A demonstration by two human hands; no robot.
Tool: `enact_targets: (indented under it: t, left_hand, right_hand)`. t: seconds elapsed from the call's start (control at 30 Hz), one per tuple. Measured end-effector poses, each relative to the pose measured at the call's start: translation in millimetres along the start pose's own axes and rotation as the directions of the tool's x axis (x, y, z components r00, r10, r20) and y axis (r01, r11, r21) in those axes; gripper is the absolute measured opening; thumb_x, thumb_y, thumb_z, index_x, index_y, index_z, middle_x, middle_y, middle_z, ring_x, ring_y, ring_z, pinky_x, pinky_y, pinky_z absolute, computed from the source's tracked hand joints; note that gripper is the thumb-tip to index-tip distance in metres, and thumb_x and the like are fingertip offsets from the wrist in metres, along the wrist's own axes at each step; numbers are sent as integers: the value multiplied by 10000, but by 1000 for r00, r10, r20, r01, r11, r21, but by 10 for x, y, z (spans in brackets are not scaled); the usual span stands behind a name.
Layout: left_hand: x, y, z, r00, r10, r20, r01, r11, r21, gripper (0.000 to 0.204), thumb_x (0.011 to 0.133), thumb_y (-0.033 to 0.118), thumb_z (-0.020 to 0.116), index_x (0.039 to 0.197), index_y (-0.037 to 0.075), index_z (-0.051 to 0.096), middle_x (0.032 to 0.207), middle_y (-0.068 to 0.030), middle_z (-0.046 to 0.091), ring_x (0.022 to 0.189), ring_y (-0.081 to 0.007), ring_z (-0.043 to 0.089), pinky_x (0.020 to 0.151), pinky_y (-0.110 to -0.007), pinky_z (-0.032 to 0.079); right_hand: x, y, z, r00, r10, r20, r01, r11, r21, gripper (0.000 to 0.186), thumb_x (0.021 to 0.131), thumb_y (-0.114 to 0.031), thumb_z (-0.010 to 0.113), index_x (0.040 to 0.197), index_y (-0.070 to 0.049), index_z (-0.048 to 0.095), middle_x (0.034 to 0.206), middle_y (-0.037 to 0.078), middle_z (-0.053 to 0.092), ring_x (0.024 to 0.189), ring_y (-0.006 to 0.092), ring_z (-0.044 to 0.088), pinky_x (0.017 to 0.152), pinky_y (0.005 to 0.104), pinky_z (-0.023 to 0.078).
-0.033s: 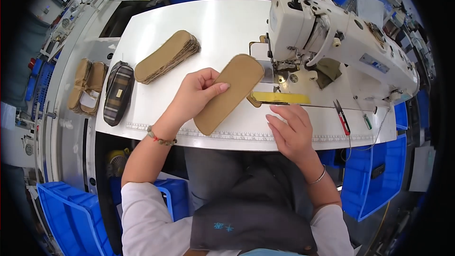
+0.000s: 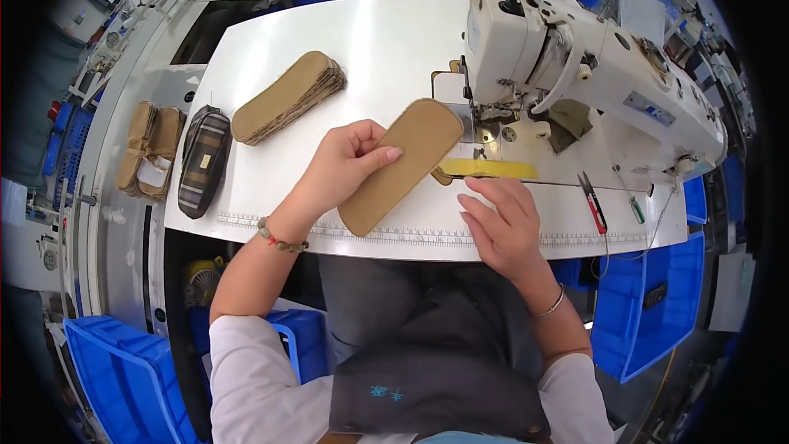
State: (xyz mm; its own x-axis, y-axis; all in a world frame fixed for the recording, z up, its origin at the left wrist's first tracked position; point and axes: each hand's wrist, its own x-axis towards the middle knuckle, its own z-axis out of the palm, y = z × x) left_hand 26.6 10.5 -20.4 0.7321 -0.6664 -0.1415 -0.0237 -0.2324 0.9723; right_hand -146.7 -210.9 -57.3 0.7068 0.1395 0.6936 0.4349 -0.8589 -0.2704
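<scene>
My left hand (image 2: 337, 168) grips a tan rounded oblong piece (image 2: 411, 144) near its left edge, thumb on top, the piece tilted toward the upper right. My right hand (image 2: 501, 222) is below the yellow strip (image 2: 493, 168) on the machine bed, fingers bent and apart, holding nothing. Right of centre stands a white sewing machine (image 2: 534, 41), an olive fabric piece (image 2: 567, 127) under its arm. A stack of similar tan pieces (image 2: 279, 94) lies on the white table (image 2: 271, 181) to the upper left, beside a striped pouch (image 2: 203, 160).
Red-handled snips (image 2: 595, 205) and a small green-handled tool (image 2: 637, 210) lie right of my right hand, near a ruler strip along the front edge (image 2: 411, 237). Bundles of tan pieces (image 2: 152, 148) sit beyond the table's left side. Blue crates (image 2: 123, 378) flank me below the table.
The tan piece in my left hand has shifted slightly to the right. My right hand has moved very slightly up and left.
</scene>
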Motion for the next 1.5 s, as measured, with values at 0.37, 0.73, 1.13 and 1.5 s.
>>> enact_targets:
  t: [0.37,0.73,1.13,1.5]
  left_hand:
    - [59,-342,-509,741,652,-160,149,73,986,568,868,249,775,1364,49,583,1354,-146,641,1248,-341,603,1053,-477,455]
    - [582,-710,-1717,796,446,-410,432,57,900,545,999,364,607,1414,15,551,1404,-165,614,1245,-346,610,1025,-442,509]
    - [-783,-422,-2155,634,375,-676,639,239,731,463,854,430,793,1081,30,736,1092,-155,721,1021,-360,663,877,-462,534]
    - [-1052,209,-1623,931,113,-348,-77,990,114,131,944,52,719,979,32,594,906,26,677,811,-31,619,754,-193,508]
  right_hand:
    - [137,-45,222,919,42,392,-51,999,14,508,858,-333,753,1263,-39,662,1380,164,602,1319,356,538,1135,518,382]
    - [152,-172,345,939,50,341,-50,999,-7,468,874,-310,752,1219,-6,666,1353,171,616,1315,344,548,1124,509,404]
    - [204,-152,330,899,-53,435,35,998,50,550,876,-316,744,1310,4,632,1436,166,579,1355,329,529,1129,475,421]
    - [282,-116,369,899,-72,433,56,997,51,560,880,-311,737,1341,-21,606,1462,145,557,1422,305,457,1170,496,365]
